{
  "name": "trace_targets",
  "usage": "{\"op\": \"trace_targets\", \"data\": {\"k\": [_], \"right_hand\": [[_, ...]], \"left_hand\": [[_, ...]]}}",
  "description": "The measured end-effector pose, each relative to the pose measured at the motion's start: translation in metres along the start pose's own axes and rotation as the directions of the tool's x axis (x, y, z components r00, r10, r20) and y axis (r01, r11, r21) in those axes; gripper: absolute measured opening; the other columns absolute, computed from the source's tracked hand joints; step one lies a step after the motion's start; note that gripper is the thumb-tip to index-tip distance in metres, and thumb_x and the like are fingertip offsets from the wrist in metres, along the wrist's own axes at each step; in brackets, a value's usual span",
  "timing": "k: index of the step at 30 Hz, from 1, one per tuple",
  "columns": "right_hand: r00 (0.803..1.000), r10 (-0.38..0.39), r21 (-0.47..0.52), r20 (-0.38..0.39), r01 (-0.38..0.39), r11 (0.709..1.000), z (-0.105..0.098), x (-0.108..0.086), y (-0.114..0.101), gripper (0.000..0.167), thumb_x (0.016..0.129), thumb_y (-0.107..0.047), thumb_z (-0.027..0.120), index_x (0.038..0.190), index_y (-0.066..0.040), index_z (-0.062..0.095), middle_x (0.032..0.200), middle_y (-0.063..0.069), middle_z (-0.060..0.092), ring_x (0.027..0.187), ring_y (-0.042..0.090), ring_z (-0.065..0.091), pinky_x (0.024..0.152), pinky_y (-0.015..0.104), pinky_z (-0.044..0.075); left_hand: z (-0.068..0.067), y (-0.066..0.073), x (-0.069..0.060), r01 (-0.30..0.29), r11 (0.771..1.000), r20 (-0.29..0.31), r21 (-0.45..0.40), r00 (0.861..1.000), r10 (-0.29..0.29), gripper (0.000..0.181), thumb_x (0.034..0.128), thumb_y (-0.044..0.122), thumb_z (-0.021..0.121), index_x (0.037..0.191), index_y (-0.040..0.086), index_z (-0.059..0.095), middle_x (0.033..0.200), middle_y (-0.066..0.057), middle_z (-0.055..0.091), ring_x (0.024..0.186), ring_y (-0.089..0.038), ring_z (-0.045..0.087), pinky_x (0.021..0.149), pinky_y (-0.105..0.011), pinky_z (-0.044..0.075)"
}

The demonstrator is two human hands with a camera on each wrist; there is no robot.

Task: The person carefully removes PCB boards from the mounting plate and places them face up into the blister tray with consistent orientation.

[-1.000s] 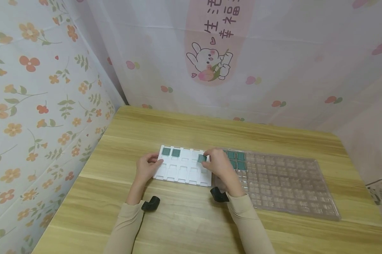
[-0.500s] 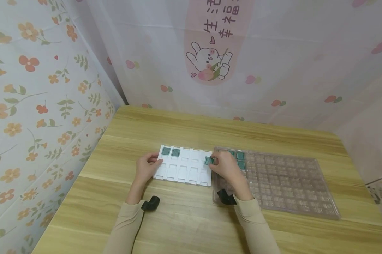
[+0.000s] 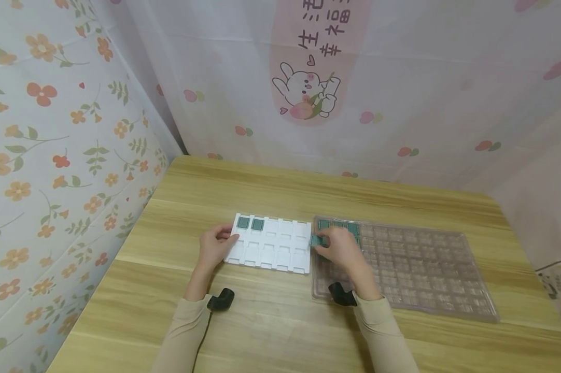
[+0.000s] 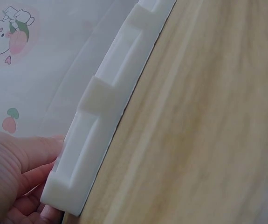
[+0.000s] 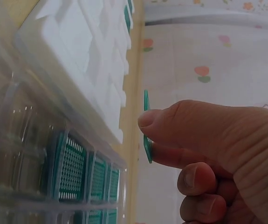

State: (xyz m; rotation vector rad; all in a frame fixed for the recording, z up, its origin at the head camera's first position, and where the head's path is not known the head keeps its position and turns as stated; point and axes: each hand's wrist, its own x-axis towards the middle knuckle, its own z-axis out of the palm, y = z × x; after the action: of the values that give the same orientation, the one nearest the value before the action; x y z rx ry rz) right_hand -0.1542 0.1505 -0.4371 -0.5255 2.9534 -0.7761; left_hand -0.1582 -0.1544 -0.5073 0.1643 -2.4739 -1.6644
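My left hand (image 3: 213,246) grips the left end of a white plastic tray (image 3: 266,248), thumb over its edge. Two small square green circuit boards (image 3: 243,223) sit in the tray's upper left pockets. Pinched between thumb and forefinger of my right hand (image 3: 343,251) is another thin green board (image 5: 146,100), seen edge-on in the right wrist view. That hand is over the left part of a clear plastic tray (image 3: 486,311), just past the white tray's right end. Several green boards (image 5: 73,168) lie in the clear tray's pockets, some hidden by my hand.
Both trays rest on a wood-grain table (image 3: 262,331), nearly end to end. A printed curtain (image 3: 224,77) hangs behind the table, and a floral one (image 3: 66,197) on the left. Black devices (image 3: 222,299) are worn at both wrists.
My right hand has moved right, carrying the pinched board from above the white tray's right end to the clear tray's left edge. My left hand and both trays have stayed in place.
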Motion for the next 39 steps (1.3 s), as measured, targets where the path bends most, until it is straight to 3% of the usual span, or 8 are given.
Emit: {"op": "trace_targets", "data": {"k": [13, 22, 29, 33, 39], "right_hand": [[0.999, 0.022, -0.004, 0.032, -0.022, 1.000, -0.011, -0.011, 0.013, 0.029, 0.077, -0.006, 0.074, 0.102, 0.007, 0.067, 0.060, 0.000, 0.044, 0.050, 0.010, 0.036, 0.046, 0.022, 0.032], [0.999, -0.012, -0.015, 0.036, 0.012, 1.000, -0.011, -0.015, 0.026, 0.025, 0.075, -0.003, 0.073, 0.097, 0.008, 0.068, 0.058, -0.001, 0.042, 0.050, 0.009, 0.035, 0.045, 0.022, 0.031], [0.996, -0.093, -0.001, -0.003, 0.093, 0.996, -0.011, -0.022, 0.035, 0.024, 0.072, -0.002, 0.074, 0.092, 0.010, 0.067, 0.055, -0.002, 0.040, 0.048, 0.008, 0.034, 0.044, 0.023, 0.030], [0.998, -0.059, 0.011, 0.030, 0.059, 0.998, -0.010, -0.023, 0.040, 0.025, 0.073, -0.001, 0.073, 0.094, 0.011, 0.067, 0.056, -0.001, 0.042, 0.050, 0.009, 0.036, 0.045, 0.023, 0.032], [0.999, -0.019, -0.050, 0.044, 0.021, 0.999, -0.011, -0.025, 0.044, 0.025, 0.073, -0.003, 0.073, 0.095, 0.009, 0.068, 0.060, -0.001, 0.043, 0.055, 0.010, 0.037, 0.050, 0.024, 0.033]], "left_hand": [[0.001, 0.001, 0.000, 0.017, 1.000, 0.000, 0.012, 1.000, -0.017, 0.028, 0.0793, 0.002, 0.071, 0.106, -0.006, 0.067, 0.092, -0.019, 0.066, 0.080, -0.027, 0.061, 0.064, -0.013, 0.045], [0.001, 0.000, 0.000, 0.035, 0.999, 0.003, 0.008, 0.999, -0.035, 0.029, 0.0796, 0.003, 0.071, 0.107, -0.005, 0.066, 0.092, -0.019, 0.066, 0.082, -0.027, 0.061, 0.064, -0.013, 0.045], [0.001, 0.000, 0.000, 0.022, 1.000, 0.003, -0.003, 1.000, -0.022, 0.028, 0.0794, 0.002, 0.071, 0.106, -0.006, 0.066, 0.091, -0.020, 0.066, 0.081, -0.027, 0.061, 0.064, -0.014, 0.046], [0.001, -0.001, 0.000, 0.012, 1.000, 0.006, -0.008, 1.000, -0.012, 0.028, 0.0793, 0.001, 0.071, 0.106, -0.006, 0.066, 0.091, -0.019, 0.066, 0.080, -0.027, 0.061, 0.064, -0.014, 0.046], [0.001, 0.000, 0.000, 0.015, 1.000, 0.004, -0.003, 1.000, -0.015, 0.028, 0.0793, 0.002, 0.071, 0.106, -0.006, 0.066, 0.090, -0.019, 0.066, 0.080, -0.026, 0.061, 0.063, -0.014, 0.046]]}}
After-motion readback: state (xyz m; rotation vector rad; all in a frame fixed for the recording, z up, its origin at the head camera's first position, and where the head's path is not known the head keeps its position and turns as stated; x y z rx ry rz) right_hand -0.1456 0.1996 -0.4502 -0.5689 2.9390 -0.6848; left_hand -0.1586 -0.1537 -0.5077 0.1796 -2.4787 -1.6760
